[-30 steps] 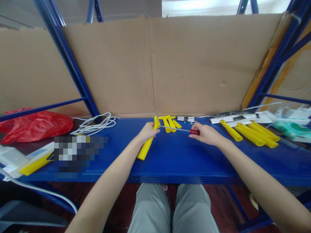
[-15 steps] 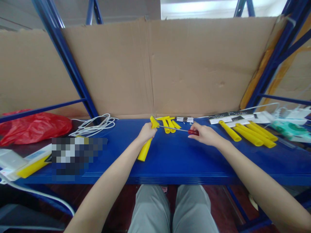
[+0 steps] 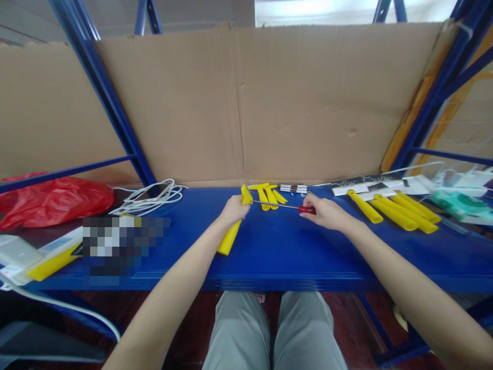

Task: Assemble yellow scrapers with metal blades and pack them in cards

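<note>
My left hand (image 3: pixel 233 209) is closed around a yellow plastic handle (image 3: pixel 230 239) with a wider head at its top, held tilted over the blue bench. In my right hand (image 3: pixel 323 211) is a screwdriver (image 3: pixel 307 209) with a red grip, its thin metal shaft lying level and pointing left. The shaft's tip meets the head of the yellow handle beside my left fingers; the exact contact is too small to make out. Behind the shaft lie several small yellow T-shaped pieces (image 3: pixel 265 196) and a stack of white-and-black blades or strips (image 3: pixel 293 188).
Several yellow tube handles (image 3: pixel 396 213) and black-and-white packages (image 3: pixel 365 186) lie at right. Leftward are a coiled white cable (image 3: pixel 162 198), a red plastic bag (image 3: pixel 57 200) and a blurred-out patch (image 3: pixel 119 249). Cardboard (image 3: pixel 308 103) walls the back of the blue bench (image 3: pixel 288 257).
Both hands stay nearly in place, with the screwdriver still against the yellow handle's head. The head has shifted very slightly to the right.
</note>
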`<state>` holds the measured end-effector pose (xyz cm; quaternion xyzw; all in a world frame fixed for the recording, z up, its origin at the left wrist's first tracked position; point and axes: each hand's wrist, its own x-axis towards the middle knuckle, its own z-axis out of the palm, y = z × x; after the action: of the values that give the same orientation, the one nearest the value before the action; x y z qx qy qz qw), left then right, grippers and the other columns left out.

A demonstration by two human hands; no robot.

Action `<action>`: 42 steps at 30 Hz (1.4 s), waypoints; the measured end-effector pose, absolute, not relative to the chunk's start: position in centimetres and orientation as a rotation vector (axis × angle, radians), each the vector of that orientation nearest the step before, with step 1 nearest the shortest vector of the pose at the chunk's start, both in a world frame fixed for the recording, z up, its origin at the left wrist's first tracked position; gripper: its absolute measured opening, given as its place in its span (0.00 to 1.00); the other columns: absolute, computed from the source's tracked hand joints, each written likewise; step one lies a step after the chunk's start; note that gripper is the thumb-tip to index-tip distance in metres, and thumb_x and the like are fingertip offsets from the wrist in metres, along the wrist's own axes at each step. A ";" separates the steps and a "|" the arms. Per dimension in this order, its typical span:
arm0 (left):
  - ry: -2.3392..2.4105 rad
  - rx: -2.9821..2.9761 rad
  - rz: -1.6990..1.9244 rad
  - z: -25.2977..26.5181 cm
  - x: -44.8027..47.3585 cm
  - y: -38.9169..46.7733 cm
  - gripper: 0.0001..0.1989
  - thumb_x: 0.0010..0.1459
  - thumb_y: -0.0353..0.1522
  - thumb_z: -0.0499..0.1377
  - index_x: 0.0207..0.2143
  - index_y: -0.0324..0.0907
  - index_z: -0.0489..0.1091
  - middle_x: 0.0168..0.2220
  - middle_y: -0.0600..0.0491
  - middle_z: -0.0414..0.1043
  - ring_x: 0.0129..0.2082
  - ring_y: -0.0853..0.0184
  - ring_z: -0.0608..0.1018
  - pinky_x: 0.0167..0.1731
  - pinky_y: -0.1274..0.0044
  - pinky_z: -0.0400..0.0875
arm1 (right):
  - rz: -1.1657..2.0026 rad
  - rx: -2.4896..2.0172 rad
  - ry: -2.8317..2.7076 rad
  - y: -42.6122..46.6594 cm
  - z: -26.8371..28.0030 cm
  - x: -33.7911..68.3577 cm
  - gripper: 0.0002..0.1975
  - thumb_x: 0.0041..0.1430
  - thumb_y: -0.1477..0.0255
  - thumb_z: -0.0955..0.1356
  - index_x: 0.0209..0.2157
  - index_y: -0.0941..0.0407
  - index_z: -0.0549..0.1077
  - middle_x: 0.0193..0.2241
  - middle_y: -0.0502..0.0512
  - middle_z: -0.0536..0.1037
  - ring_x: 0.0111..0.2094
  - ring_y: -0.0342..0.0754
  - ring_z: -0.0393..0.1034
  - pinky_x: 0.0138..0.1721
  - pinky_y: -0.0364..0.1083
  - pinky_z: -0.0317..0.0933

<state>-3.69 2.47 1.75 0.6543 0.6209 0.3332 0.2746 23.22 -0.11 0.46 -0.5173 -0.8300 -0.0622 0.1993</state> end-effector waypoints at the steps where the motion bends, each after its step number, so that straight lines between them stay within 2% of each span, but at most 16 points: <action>1: 1.671 1.756 0.901 1.7 -3.7 2.5 0.07 0.48 0.21 0.55 0.23 0.39 0.66 0.12 0.59 0.61 0.13 0.71 0.66 0.17 0.81 0.59 | -0.196 -1.447 -2.315 -0.1 0.4 23.2 0.05 0.55 0.68 0.66 0.34 0.53 0.67 0.29 0.54 0.77 0.29 0.48 0.70 0.28 0.43 0.57; 6: 1.668 1.760 0.930 1.4 -3.8 2.8 0.05 0.49 0.22 0.55 0.25 0.38 0.67 0.13 0.59 0.62 0.13 0.71 0.67 0.17 0.81 0.59 | -0.166 -1.497 -2.327 -0.2 0.6 23.0 0.08 0.60 0.66 0.61 0.30 0.53 0.68 0.28 0.54 0.77 0.28 0.48 0.70 0.28 0.44 0.56; 12: 1.662 1.769 0.881 1.4 -3.7 2.6 0.06 0.50 0.23 0.54 0.23 0.38 0.66 0.12 0.59 0.61 0.12 0.72 0.66 0.16 0.81 0.58 | -0.097 -1.472 -2.317 0.0 0.4 23.1 0.08 0.53 0.67 0.67 0.33 0.54 0.66 0.28 0.53 0.76 0.27 0.47 0.70 0.28 0.43 0.56; 16: 1.643 1.752 0.904 1.6 -3.6 2.3 0.07 0.50 0.22 0.54 0.22 0.38 0.65 0.12 0.59 0.60 0.12 0.73 0.66 0.16 0.82 0.58 | -0.202 -1.517 -2.317 -0.1 0.4 23.2 0.05 0.56 0.66 0.65 0.31 0.53 0.66 0.26 0.53 0.76 0.26 0.47 0.69 0.26 0.43 0.54; 20: 1.646 1.726 0.919 1.7 -3.5 2.2 0.07 0.50 0.22 0.54 0.22 0.39 0.65 0.12 0.60 0.60 0.12 0.73 0.66 0.16 0.82 0.58 | -0.148 -1.534 -2.336 -0.3 0.6 22.9 0.08 0.59 0.66 0.62 0.29 0.53 0.67 0.26 0.53 0.76 0.26 0.47 0.69 0.27 0.43 0.55; 26: 1.642 1.727 0.893 1.5 -3.5 2.5 0.07 0.50 0.23 0.55 0.22 0.39 0.65 0.12 0.59 0.60 0.12 0.73 0.66 0.16 0.82 0.58 | -0.046 -1.500 -2.342 0.0 0.3 22.9 0.07 0.54 0.67 0.67 0.32 0.54 0.66 0.29 0.53 0.77 0.28 0.47 0.70 0.29 0.43 0.57; 31: 1.617 1.701 0.905 1.3 -3.6 2.8 0.07 0.51 0.23 0.56 0.22 0.38 0.64 0.15 0.58 0.64 0.13 0.75 0.66 0.16 0.83 0.59 | -0.128 -1.486 -2.374 0.3 0.3 23.2 0.06 0.59 0.67 0.63 0.31 0.53 0.68 0.30 0.54 0.77 0.29 0.47 0.70 0.29 0.43 0.57; 38: 1.552 1.728 0.942 1.0 -3.7 3.3 0.03 0.51 0.23 0.55 0.29 0.35 0.68 0.21 0.56 0.69 0.13 0.76 0.66 0.15 0.83 0.60 | 0.015 -1.526 -2.401 0.4 0.3 23.0 0.09 0.61 0.67 0.61 0.31 0.55 0.69 0.29 0.55 0.76 0.30 0.48 0.70 0.31 0.44 0.58; 42: 1.476 1.745 0.949 0.4 -3.7 3.7 0.11 0.51 0.24 0.57 0.39 0.34 0.71 0.25 0.54 0.72 0.13 0.77 0.67 0.16 0.83 0.61 | 0.170 -1.518 -2.395 0.7 0.0 23.1 0.11 0.61 0.66 0.60 0.29 0.55 0.68 0.26 0.54 0.75 0.27 0.47 0.69 0.29 0.44 0.58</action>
<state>-3.70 3.73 0.37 0.6664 0.5635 0.3622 0.3273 23.12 0.72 0.01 -0.5284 -0.8335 0.0592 0.1501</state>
